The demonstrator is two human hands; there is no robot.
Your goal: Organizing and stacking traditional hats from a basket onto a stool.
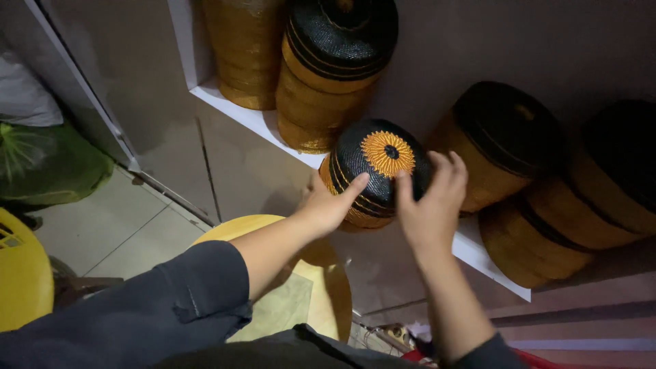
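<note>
A round woven basket [378,171] with a black lid and an orange sunburst centre rests at the front edge of a white shelf [253,123]. My left hand [328,203] grips its left side, thumb lying on the black lid. My right hand [432,205] clasps its right side with fingers spread over the rim. Both arms reach up from below in dark sleeves.
More golden baskets with black lids stand on the shelf: two at the back left [331,68], two at the right [502,147]. Below is a round yellow stool [321,287], a yellow container [24,273] at the left, a green bag [48,164], tiled floor.
</note>
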